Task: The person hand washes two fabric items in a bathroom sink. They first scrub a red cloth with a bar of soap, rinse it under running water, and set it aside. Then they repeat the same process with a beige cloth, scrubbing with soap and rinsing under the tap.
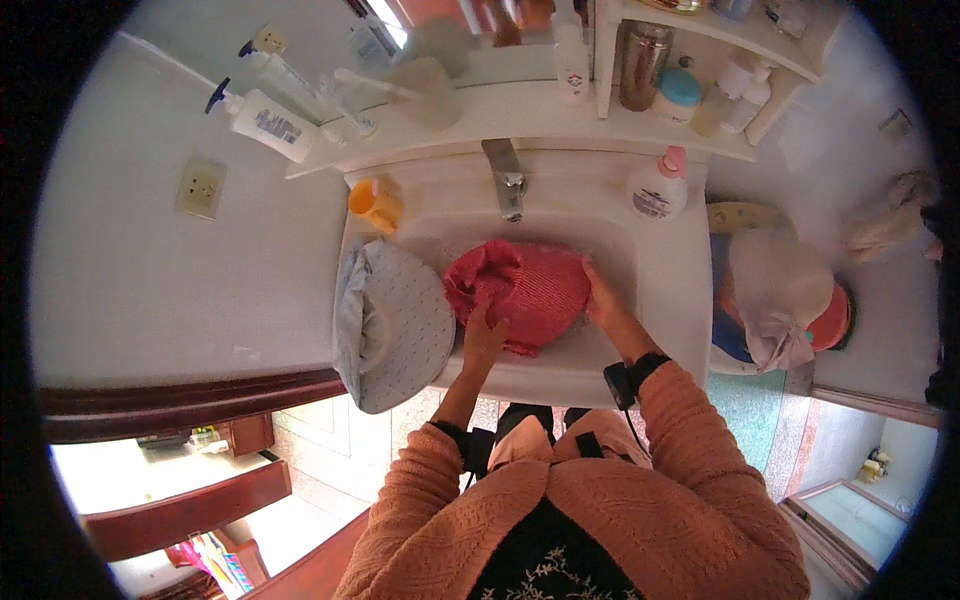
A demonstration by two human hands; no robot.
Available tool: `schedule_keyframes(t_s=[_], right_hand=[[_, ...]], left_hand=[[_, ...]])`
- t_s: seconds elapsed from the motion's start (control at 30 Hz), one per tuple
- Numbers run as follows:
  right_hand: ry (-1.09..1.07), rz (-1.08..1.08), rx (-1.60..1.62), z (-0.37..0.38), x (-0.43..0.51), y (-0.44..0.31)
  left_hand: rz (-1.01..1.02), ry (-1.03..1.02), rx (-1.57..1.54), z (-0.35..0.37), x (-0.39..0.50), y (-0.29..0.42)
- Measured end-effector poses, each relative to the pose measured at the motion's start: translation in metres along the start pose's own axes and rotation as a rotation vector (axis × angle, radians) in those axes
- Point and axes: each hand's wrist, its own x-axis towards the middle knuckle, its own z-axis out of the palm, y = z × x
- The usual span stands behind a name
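Observation:
A red ribbed cloth item (544,289), perhaps a hat or a bag, lies bunched in the basin of the white sink (671,315). My left hand (484,339) holds it at its lower left, near a gathered opening. At the right edge of the cloth, my right hand (602,298) grips it from the side, with some fingertips hidden. To the left, a pale blue dotted sun hat (409,315) with a wide brim rests on the sink's rim, close to my left hand. The metal faucet (510,184) stands above the basin, its spout short of the cloth.
An orange cup (375,204) stands at the sink's back left corner, and a white pump bottle with a pink top (661,187) at the back right. Behind runs a white shelf (517,112) with bottles below a mirror. A bagged bundle (780,277) sits right of the sink.

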Motion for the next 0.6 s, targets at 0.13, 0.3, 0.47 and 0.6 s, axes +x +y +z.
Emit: schedule_keyframes(t_s=[0.13,0.3,0.47,0.6], right_hand=[[-0.196,-0.043,-0.058,0.034,-0.05,-0.008],[-0.299,-0.008,0.115,0.027,-0.087,-0.007],[-0.397,0.112,0.208,0.006,-0.107,0.007],[-0.439,0.118,0.206,-0.006,-0.116,0.014]], left_hand=[[-0.081,0.0,0.007,0.003,-0.004,-0.017],[-0.34,-0.105,-0.483,-0.009,-0.045,-0.001],[-0.702,-0.598,-1.075,-0.013,-0.086,0.027],[-0.837,-0.683,-1.459,0.011,-0.093,0.035]])
